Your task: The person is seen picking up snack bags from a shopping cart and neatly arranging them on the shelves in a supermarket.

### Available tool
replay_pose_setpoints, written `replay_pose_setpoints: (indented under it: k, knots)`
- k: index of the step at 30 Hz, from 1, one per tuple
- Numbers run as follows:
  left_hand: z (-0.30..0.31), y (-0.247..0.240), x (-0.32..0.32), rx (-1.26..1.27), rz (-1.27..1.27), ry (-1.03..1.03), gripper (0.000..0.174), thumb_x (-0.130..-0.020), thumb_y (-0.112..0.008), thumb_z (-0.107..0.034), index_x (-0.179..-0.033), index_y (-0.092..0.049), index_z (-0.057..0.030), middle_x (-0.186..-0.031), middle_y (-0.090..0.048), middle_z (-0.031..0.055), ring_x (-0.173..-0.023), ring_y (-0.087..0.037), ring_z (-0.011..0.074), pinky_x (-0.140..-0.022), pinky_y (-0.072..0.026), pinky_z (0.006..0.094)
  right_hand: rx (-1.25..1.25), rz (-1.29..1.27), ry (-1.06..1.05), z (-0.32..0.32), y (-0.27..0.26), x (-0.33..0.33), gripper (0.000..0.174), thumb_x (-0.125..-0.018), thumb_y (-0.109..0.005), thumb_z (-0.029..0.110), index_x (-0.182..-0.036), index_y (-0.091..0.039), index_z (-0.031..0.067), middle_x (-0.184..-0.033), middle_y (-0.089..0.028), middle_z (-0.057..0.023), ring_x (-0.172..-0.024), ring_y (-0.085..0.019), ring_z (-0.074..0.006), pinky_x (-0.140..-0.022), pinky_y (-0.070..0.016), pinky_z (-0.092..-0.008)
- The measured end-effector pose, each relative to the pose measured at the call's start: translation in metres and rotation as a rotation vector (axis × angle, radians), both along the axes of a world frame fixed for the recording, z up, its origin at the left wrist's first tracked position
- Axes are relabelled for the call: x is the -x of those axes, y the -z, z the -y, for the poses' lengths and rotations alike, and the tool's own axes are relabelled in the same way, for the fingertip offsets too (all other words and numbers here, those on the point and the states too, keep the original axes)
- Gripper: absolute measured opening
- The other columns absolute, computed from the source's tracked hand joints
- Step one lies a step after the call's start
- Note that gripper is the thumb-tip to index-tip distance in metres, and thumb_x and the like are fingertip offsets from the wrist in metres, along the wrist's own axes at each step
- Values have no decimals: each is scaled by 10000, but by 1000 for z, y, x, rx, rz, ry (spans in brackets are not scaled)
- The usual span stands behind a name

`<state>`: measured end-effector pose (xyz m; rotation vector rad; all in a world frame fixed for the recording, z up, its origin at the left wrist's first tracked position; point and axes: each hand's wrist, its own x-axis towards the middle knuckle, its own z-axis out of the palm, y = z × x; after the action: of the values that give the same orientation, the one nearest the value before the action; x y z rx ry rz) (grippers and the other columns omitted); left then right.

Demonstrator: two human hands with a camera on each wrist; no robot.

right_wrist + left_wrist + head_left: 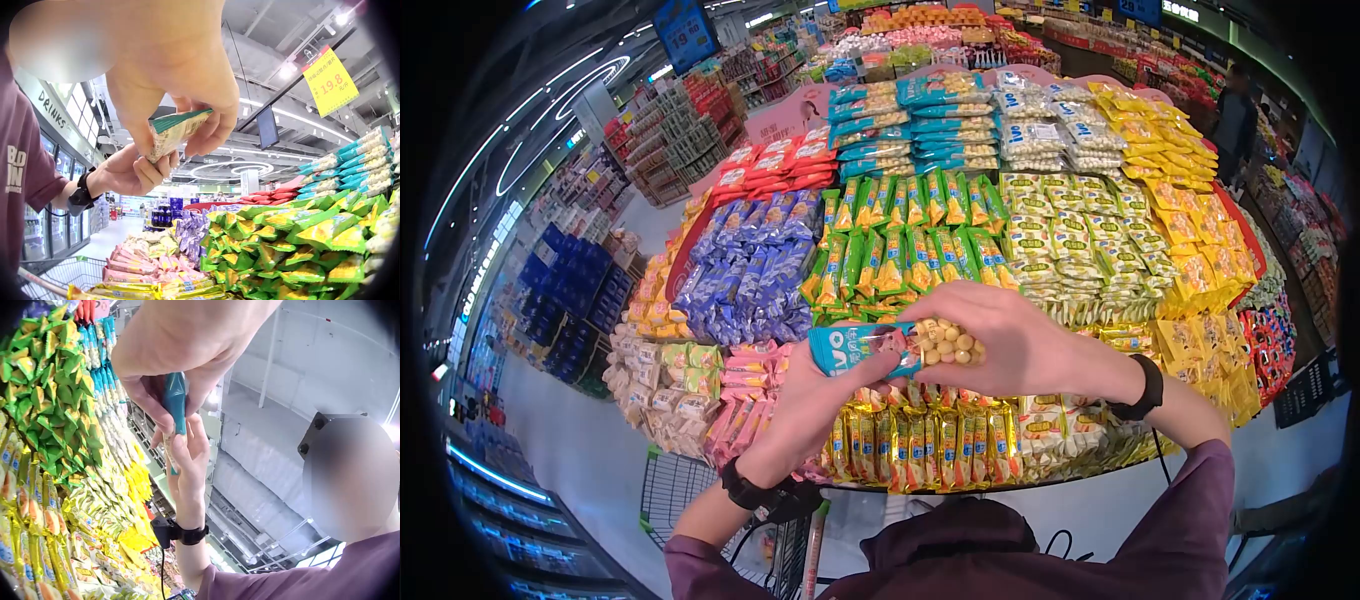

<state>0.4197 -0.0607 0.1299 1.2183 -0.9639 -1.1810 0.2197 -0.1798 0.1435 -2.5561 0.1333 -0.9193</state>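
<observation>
A small teal snack bag (840, 349) with a clear window full of round beige balls is held level in front of the chest, above a snack display. My left hand (815, 390) grips its printed teal end, thumb laid across the front. At the windowed end, my right hand (1025, 345) pinches the bag between thumb and fingers. The left wrist view shows the bag (175, 403) edge-on between both hands. From the right wrist, the pale back of the bag (178, 134) and its teal crimped edge show.
Below lie green snack packs (915, 255), purple packs (750, 265), gold packs (930, 440) and yellow bags (1190, 240). Similar teal bags (870, 125) are stacked at the back. A wire shopping cart (675, 500) stands at the near left. A yellow price sign (330, 81) hangs overhead.
</observation>
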Motion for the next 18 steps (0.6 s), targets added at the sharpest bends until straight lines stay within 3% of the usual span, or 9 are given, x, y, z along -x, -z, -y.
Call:
replay_pose_setpoints:
  k: [4,10,18]
  knots:
    - [11,0,8,23,-2,-56,295,-834,-770,-111,-1069,-643,16,-944,-712,72,-743,-683,131,-647,-531,239,143,50,33,12,-1,13,442,-769,-779,195,-1136,-590,36,-970,-628,-123,-951,-610,-297,-847,-475,-402]
    - [29,-6,29,4,12,-35,304,-838,-765,-131,-1071,-640,19,-966,-712,97,-765,-691,155,-654,-538,252,201,-84,97,23,0,41,434,-780,-758,162,-1163,-594,41,-1001,-630,-110,-931,-612,-287,-818,-465,-395]
    - [50,-28,33,45,66,-67,283,-861,-730,-106,-1078,-605,26,-945,-701,110,-750,-692,168,-654,-550,261,264,56,86,45,-20,47,398,-792,-744,148,-1139,-597,21,-997,-635,-125,-969,-614,-303,-850,-495,-399]
